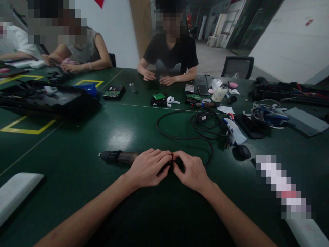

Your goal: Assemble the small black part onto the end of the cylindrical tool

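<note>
An electric screwdriver (123, 156) lies across the green table in front of me, its metal tip pointing left. My left hand (150, 166) is wrapped over its rear half and hides that part. Thumb and forefinger of my right hand (192, 169) pinch at the tool's back end, touching or nearly touching my left fingertips. What sits between those right fingertips is dark and too small to make out; it may be the cable end. A black power cable (212, 151) runs from near my right hand to a loose coil beyond it.
Across the table (84, 144) sit several people, one (171, 51) directly opposite. A large black housing (46, 99) stands at the left. Small circuit-board units (159, 97), a phone (203, 90), a computer mouse (243, 151) and wire bundles (269, 115) lie ahead and right.
</note>
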`<action>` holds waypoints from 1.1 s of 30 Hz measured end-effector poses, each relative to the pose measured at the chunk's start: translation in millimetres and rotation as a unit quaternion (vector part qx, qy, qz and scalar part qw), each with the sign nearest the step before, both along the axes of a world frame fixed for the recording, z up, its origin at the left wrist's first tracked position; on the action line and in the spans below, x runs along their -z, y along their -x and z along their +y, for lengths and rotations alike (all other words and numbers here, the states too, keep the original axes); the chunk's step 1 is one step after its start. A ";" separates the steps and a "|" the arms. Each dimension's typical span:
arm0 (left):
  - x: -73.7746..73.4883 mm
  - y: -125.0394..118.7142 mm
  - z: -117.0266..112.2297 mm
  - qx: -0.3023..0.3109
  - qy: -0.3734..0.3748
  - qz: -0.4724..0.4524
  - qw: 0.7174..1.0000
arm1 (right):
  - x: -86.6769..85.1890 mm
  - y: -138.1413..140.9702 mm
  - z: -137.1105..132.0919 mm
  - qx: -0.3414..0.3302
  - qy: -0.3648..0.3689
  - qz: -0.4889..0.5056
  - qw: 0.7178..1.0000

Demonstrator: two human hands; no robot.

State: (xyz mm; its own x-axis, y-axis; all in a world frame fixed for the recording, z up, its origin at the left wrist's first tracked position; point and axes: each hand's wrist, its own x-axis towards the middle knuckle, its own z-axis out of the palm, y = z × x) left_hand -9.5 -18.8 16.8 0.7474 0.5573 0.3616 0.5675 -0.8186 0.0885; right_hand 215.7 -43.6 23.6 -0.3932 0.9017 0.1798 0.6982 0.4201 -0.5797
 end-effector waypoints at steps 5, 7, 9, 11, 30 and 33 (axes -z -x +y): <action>1.2 0.0 0.7 -0.028 -0.002 0.010 1.000 | 0.5 0.0 0.3 -0.002 0.001 0.000 1.000; 0.9 -0.1 0.8 -0.029 0.004 0.013 0.999 | 1.2 0.0 0.3 -0.001 0.002 0.001 1.000; -0.1 0.1 0.7 -0.010 0.013 0.016 1.000 | 2.1 0.0 0.2 0.001 0.002 0.002 1.000; -0.8 0.1 0.7 0.001 0.016 0.018 1.000 | 2.8 0.0 0.1 0.002 0.002 0.001 1.000; 1.9 -0.8 0.5 -0.011 -0.012 0.011 1.000 | 1.0 0.2 -0.2 0.003 -0.002 -0.002 1.000; 2.4 -0.4 0.5 -0.007 -0.008 0.014 1.000 | 0.3 -0.1 0.1 -0.002 -0.001 -0.002 1.000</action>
State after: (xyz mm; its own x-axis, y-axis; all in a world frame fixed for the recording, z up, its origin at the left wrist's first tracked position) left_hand -9.2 -18.2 14.4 0.7491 0.5626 0.3498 0.5813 -0.8114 0.0602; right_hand 215.8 -43.5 23.2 -0.3982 0.8996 0.1794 0.6981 0.4241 -0.5768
